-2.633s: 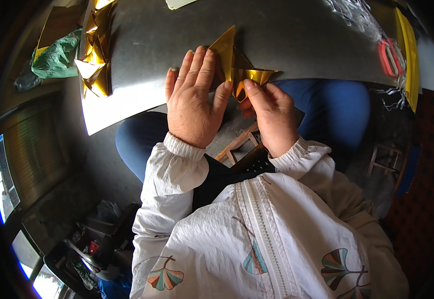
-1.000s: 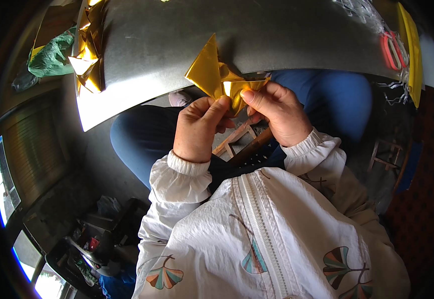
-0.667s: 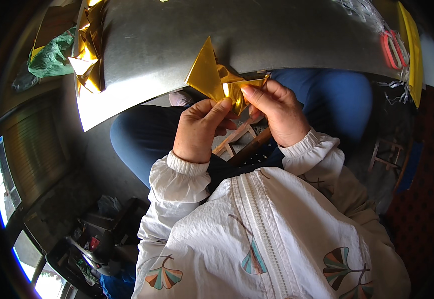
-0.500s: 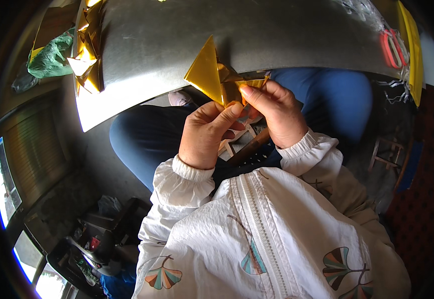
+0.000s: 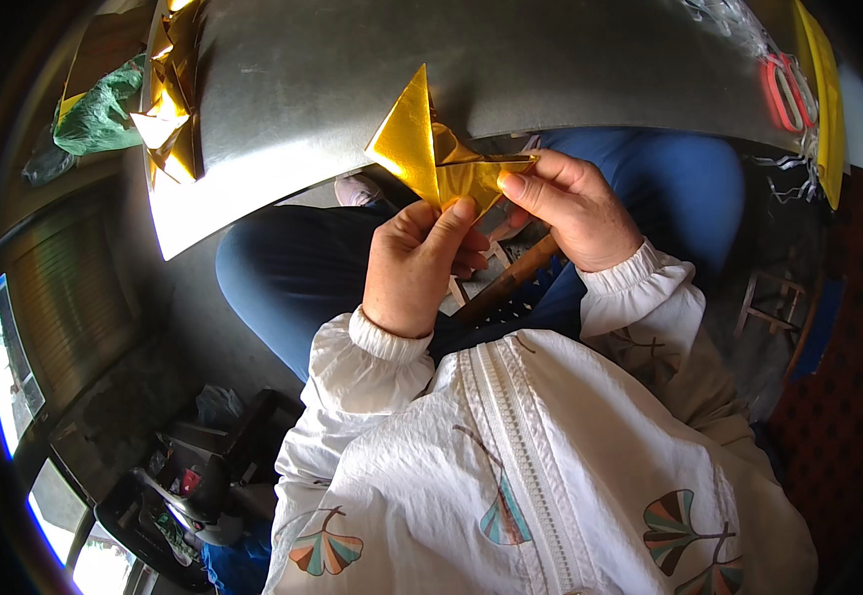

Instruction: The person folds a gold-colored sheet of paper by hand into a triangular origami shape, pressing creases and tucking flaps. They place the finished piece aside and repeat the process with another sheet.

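Note:
A folded piece of shiny gold paper [image 5: 407,139] is held between my two hands, just past the near edge of the dark table. One tall pointed flap stands up on its left side, and a second point sticks out to the right. My left hand [image 5: 412,260] pinches the bottom corner between thumb and fingers. On the right point, my right hand [image 5: 572,203] is closed, its thumb pressing the paper from the near side. Parts of the fingers behind the paper are hidden.
More folded gold paper pieces [image 5: 169,119] lie in a row along the left side of the table [image 5: 511,69]. A green plastic bag [image 5: 101,111] is beyond them. At the right edge are red-handled scissors [image 5: 787,94], clear plastic and a yellow strip [image 5: 820,109]. A small stool [image 5: 771,307] stands low at right.
My right hand has slid outward to the right along the paper's point, showing more of the folded middle. My left hand keeps its pinch at the bottom, having shifted only slightly.

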A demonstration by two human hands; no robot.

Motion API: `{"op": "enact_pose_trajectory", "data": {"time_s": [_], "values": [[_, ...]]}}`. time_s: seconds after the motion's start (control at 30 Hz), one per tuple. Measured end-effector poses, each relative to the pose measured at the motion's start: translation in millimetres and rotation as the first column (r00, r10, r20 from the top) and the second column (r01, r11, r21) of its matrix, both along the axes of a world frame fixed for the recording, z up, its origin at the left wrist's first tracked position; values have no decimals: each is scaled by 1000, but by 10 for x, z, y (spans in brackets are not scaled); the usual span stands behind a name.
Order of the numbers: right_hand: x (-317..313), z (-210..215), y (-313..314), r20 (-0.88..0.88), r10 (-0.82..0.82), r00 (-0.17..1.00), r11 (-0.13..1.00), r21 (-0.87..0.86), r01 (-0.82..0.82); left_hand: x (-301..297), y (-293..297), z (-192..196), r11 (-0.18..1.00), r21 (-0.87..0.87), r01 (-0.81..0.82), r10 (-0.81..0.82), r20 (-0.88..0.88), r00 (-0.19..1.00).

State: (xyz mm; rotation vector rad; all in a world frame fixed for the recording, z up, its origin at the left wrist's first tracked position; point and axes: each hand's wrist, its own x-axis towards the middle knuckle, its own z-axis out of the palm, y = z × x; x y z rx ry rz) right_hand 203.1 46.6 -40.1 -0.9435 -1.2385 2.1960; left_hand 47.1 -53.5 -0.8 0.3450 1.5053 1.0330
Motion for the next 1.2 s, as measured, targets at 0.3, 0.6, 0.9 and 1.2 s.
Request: {"op": "enact_pose_trajectory", "data": {"time_s": [0.3, 0.6, 0.9, 1.2], "values": [[-88, 62, -127, 117, -120, 986, 990, -56, 127, 15, 7, 19, 1000, -13, -8, 8, 3, 1000], [-71, 57, -70, 34, -58, 998, 998, 17, 57, -5, 1, 39, 997, -73, -24, 29, 66, 997], [-65, 61, -57, 31, -37, 999, 999, -24, 38, -56, 18, 69, 995, -93, 33, -27, 61, 998], [-85, 38, -74, 91, -65, 994, 997, -44, 69, -40, 17, 69, 995, -91, 42, -37, 55, 998]]}}
